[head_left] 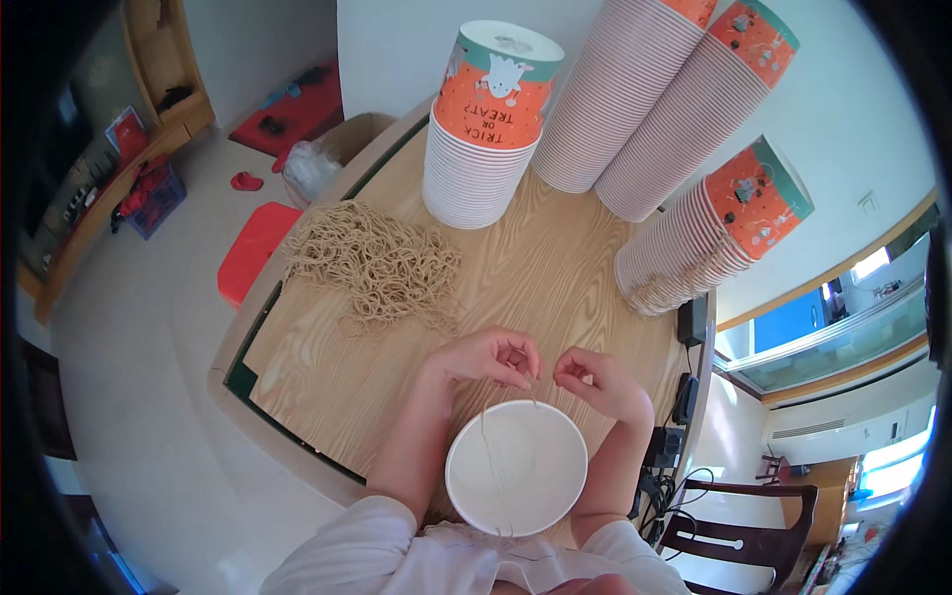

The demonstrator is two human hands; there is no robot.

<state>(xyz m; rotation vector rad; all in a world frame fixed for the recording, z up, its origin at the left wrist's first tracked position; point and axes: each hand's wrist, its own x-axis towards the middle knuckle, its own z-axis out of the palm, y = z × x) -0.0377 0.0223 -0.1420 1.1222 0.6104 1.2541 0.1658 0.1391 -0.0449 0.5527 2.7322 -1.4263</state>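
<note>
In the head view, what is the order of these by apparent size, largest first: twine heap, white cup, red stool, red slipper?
1. Twine heap and white cup: too alike to rank; the cup is nearer.
2. Red stool, visible part.
3. Red slipper.

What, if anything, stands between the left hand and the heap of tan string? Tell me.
Nothing visible: only tabletop shows between the left hand and the heap of tan string; the white bucket is on the hand's near side.

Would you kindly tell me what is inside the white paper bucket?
Inside the white paper bucket, only pale inner surface shows; a thin cord crosses its opening. Its underside is covered.
</note>
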